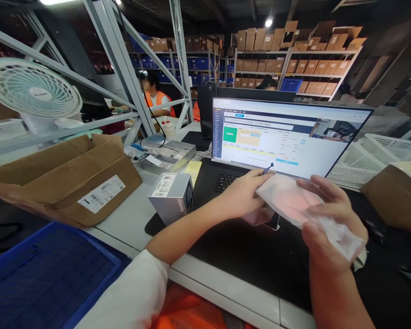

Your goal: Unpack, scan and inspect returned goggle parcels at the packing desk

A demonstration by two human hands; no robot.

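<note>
A translucent white plastic bag (291,198) stretches between my two hands above the black desk mat (246,260). Its left end is gripped by my left hand (248,194). A thin dark-blue piece (268,168) sticks up past those fingers; I cannot tell what it is. My right hand (339,214) is closed on the bag's crumpled right end. A pinkish patch shows through the plastic, but its source is unclear. Below my left hand, part of a small dark item is visible. Left of my forearm stands a grey printed box (171,196) with a white label.
Behind my hands are a monitor (277,137) and a keyboard (226,180). An open cardboard box (68,183) and a blue crate (51,274) lie left, a fan (34,91) beyond. White baskets (393,151) and another carton (393,196) stand right. A person in orange sits farther back.
</note>
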